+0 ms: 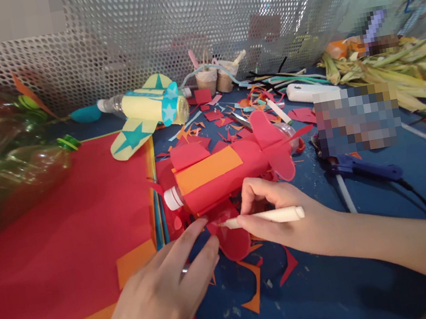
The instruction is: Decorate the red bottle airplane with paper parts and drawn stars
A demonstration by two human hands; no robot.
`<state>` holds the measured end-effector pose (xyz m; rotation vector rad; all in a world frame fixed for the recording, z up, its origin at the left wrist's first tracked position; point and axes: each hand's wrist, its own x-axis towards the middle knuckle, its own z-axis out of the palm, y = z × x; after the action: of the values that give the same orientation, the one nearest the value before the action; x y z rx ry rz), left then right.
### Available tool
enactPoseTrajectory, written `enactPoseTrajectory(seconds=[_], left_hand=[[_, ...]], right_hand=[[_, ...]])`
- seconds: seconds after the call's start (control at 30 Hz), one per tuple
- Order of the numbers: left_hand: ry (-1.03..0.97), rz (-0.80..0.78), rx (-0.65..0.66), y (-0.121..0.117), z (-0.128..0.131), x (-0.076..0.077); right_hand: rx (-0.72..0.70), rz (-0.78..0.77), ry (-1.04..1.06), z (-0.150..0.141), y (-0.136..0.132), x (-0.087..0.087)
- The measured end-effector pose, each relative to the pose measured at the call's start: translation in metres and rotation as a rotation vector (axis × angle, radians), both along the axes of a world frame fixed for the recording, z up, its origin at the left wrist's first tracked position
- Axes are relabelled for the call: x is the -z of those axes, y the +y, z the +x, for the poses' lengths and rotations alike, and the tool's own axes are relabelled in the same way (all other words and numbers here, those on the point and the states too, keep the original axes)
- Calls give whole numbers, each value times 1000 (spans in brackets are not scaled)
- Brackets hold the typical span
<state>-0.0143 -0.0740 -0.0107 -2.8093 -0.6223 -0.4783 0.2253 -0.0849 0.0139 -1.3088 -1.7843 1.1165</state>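
My right hand [286, 207] is closed round a white marker pen [271, 217], its tip pointing left onto a red paper wing [232, 238]. The wing belongs to a plane made from a plastic bottle wrapped in red paper [217, 186], with an orange strip [210, 169] along its top and a white cap at the left end. Red tail pieces stand at its right end. Lying with fingers stretched, my left hand [163, 277] has its fingertips at the wing's left edge; I cannot tell whether they press on it.
Red, orange and blue paper sheets [58, 234] lie at left under green plastic bottles [14, 171]. Behind stand a yellow bottle plane [143, 108] and two small cups [207, 80]. Paper scraps surround the red plane. A blue glue gun [369, 167] and dry husks [394, 69] lie at right.
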Motion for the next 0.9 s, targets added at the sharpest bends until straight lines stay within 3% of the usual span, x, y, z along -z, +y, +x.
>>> enactPoseTrajectory(seconds=[0.9], left_hand=[[-27,-36,-22,1,-3,3]], right_hand=[[-5,-2,25,-1,1,3]])
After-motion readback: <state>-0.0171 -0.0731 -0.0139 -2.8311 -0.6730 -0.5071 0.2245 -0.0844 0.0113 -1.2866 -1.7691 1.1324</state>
